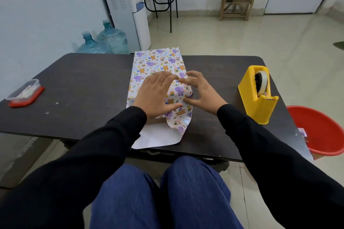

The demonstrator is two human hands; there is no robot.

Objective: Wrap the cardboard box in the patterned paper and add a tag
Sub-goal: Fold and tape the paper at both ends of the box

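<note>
The patterned paper [158, 61], white with purple elephants and orange bears, lies lengthwise across the middle of the dark table [78, 89]. Its plain white underside shows at the near end. The cardboard box is hidden under the folded paper and my hands. My left hand [155, 95] lies flat, fingers straight, pressing the paper down over the box. My right hand [200, 90] touches the folded flap from the right, with fingertips on its far edge and thumb on its near edge.
A yellow tape dispenser [257, 95] stands at the table's right side. A clear container with a red lid [25, 93] sits at the left edge. A red bucket [322, 130] is on the floor to the right. Water bottles [104, 41] stand behind the table.
</note>
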